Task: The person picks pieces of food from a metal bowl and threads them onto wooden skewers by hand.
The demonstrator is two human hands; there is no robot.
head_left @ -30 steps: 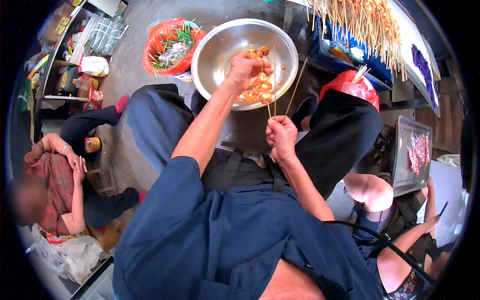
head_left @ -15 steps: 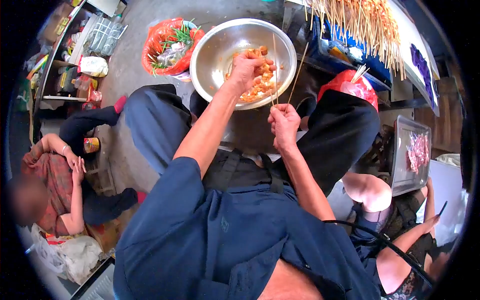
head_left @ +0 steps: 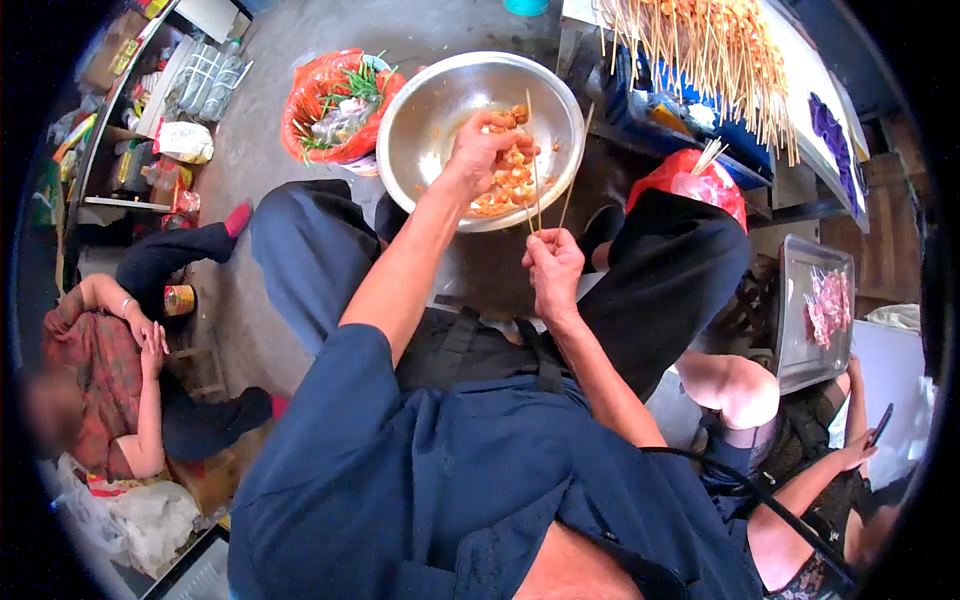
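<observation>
A large metal bowl (head_left: 410, 140) stands between my knees, with orange-coated chunks of food (head_left: 512, 190) lying in it. My left hand (head_left: 480, 152) is inside the bowl, its fingers curled round some of the coated pieces. Just outside the near rim, my right hand (head_left: 553, 265) pinches several thin wooden skewers (head_left: 568, 190) by their lower ends. Their upper parts fan out over the bowl, and one passes close to my left fingers. How far the pieces sit on a skewer is partly hidden by my left hand.
A red bag of greens (head_left: 315, 110) sits left of the bowl. Many loaded skewers (head_left: 730, 60) lie on a table at upper right, above a red bag (head_left: 690, 190). A metal tray (head_left: 800, 340) holds meat at right. One person sits at left, another at lower right holding a phone.
The view has shifted slightly, and the bowl appears a little lower. My right hand with the skewers is slightly nearer my left hand, whose fingers have spread somewhat around the food.
</observation>
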